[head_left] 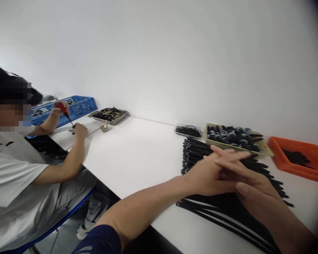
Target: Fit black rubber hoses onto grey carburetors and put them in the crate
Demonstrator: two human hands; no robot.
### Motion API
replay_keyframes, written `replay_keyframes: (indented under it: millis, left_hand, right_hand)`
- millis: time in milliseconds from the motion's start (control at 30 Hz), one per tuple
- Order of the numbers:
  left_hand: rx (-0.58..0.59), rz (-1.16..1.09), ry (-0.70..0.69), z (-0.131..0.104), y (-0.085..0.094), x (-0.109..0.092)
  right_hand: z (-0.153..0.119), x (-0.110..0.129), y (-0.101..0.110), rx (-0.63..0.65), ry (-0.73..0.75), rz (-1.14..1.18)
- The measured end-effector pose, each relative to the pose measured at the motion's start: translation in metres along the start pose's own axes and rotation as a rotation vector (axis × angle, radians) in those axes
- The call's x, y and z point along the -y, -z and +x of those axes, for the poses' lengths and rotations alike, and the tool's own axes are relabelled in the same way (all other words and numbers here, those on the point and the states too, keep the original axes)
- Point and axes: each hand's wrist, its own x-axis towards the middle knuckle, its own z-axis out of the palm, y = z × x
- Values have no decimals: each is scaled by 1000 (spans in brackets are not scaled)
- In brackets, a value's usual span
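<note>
My left hand [205, 176] and my right hand [259, 188] meet over a bundle of black rods [197, 155]. Their fingers cross each other and are stretched out, and I see nothing held in either hand. Both hands hide the middle of the bundle. The rods lie side by side on the white table [137, 151], with small fittings at their left ends. Several more rods [222, 222] lie closer to me, partly under my right hand. Whether my hands touch the rods, I cannot tell.
Behind the rods stand a clear tray of black rings [188, 131], a cream tray [267, 150] of black and grey parts, and an orange bin [288, 167]. At left, a co-worker [23, 169] holds a red-handled screwdriver [62, 107] near a metal tray [122, 118] and blue crate [88, 106].
</note>
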Motion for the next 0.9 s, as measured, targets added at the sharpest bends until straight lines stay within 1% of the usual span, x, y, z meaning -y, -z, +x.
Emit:
replay_keyframes:
  millis: [33, 67, 133, 200, 233, 300, 367, 433, 533, 633, 733, 833, 900]
  left_hand:
    - [-70, -40, 2, 2, 2, 0]
    - [-162, -63, 34, 4, 5, 0]
    - [-395, -94, 145, 9, 17, 1]
    - [-652, -50, 204, 14, 33, 5]
    - [-753, -41, 230, 16, 41, 9]
    - [-870, -102, 303, 19, 55, 19]
    - [-893, -183, 406, 20, 63, 32]
    - [-856, -241, 478, 20, 66, 45]
    - [-769, -306, 533, 18, 62, 57]
    - [-698, -369, 552, 18, 55, 62]
    - [-646, -435, 539, 20, 47, 62]
    - [-625, -520, 528, 21, 41, 60]
    - [-621, -543, 518, 21, 38, 60]
  right_hand:
    - [3, 8, 0, -46, -1, 19]
    - [6, 15, 0, -120, 15, 20]
    - [13, 21, 8, -339, 95, -55]
    - [18, 21, 24, -575, 169, -177]
    - [20, 19, 35, -670, 182, -226]
    - [22, 13, 56, -804, 136, -272]
    - [22, 6, 75, -883, -10, -235]
    - [21, -3, 90, -917, -180, -159]
    - [17, -17, 105, -930, -353, -80]
    - [13, -32, 113, -994, -482, -1]
    - [13, -45, 112, -1028, -519, 44]
    - [16, -51, 106, -971, -513, 51]
    - [18, -51, 103, -927, -509, 34]
